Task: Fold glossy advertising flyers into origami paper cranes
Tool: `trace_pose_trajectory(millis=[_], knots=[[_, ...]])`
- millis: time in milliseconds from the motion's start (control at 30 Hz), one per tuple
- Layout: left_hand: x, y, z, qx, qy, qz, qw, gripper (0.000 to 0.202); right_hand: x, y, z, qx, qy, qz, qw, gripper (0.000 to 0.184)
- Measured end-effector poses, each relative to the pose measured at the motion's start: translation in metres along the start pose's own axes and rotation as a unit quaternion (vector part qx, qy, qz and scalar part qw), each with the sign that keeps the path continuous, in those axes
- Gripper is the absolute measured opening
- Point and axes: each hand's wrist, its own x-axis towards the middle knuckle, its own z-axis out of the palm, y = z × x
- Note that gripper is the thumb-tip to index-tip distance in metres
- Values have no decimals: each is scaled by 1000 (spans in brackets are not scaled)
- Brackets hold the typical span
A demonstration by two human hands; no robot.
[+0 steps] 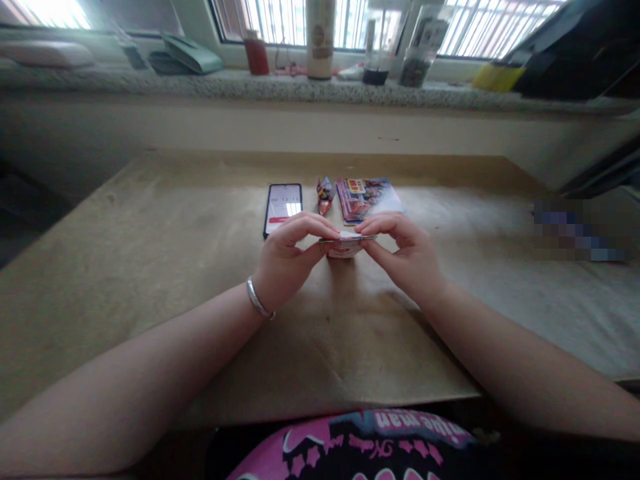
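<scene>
Between my two hands is a piece of printed paper [345, 248], partly folded and seen nearly edge-on above the table. My left hand [295, 250], with a silver bracelet [259, 298] at the wrist, pinches its left end between thumb and fingers. At the right end my right hand [403, 250] pinches it the same way. Just beyond the hands lie a small folded paper piece [325, 195] and a stack of colourful printed leaflets [370, 198]. A phone [284, 205] with a lit screen lies flat behind my left hand.
The table has a tan cover [165, 267]. Along the granite windowsill [200, 85] stand a red bottle [257, 53], a tall pale bottle [320, 40] and clear containers [423, 47]. A dark bag [580, 53] sits at the sill's right end. A blurred-out item [575, 230] lies at the table's right.
</scene>
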Motion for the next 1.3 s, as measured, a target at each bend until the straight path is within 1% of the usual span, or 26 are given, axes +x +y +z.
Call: trace_pose_trajectory(millis=[200,333,467,533,600,700,767,867,1000,1167,1300], knots=[[2,2,-1,5,0,2,1000,11,4,-5,-5,-51,20,-70,996,8],[2,-2,-3,7,-16,3,1000,9,5,-6,-9,-86,18,-106,991,11],[2,-5,-6,25,-32,11,999,8,5,-3,-11,-92,14,-133,987,14],[4,-6,-7,43,-40,24,998,8,4,-3,-12,-96,10,-132,987,14],[5,-5,-8,93,-57,44,993,10,2,-3,-12,-104,-5,-134,986,14],[5,-3,-8,214,-80,92,969,11,0,-6,-8,-114,-38,-146,982,14],[3,-2,-7,265,-80,126,953,9,-1,-7,-4,-116,-48,-148,981,13],[1,-4,-6,274,-63,145,949,8,-1,-9,2,-108,-43,-125,985,7],[0,-6,-4,257,-48,122,957,12,-1,-9,5,-84,-45,-97,991,2],[0,-6,-3,250,-53,102,961,15,0,-10,4,-64,-33,-103,992,6],[-1,-4,-2,285,-72,102,950,13,1,-10,4,-71,-41,-116,990,9]])
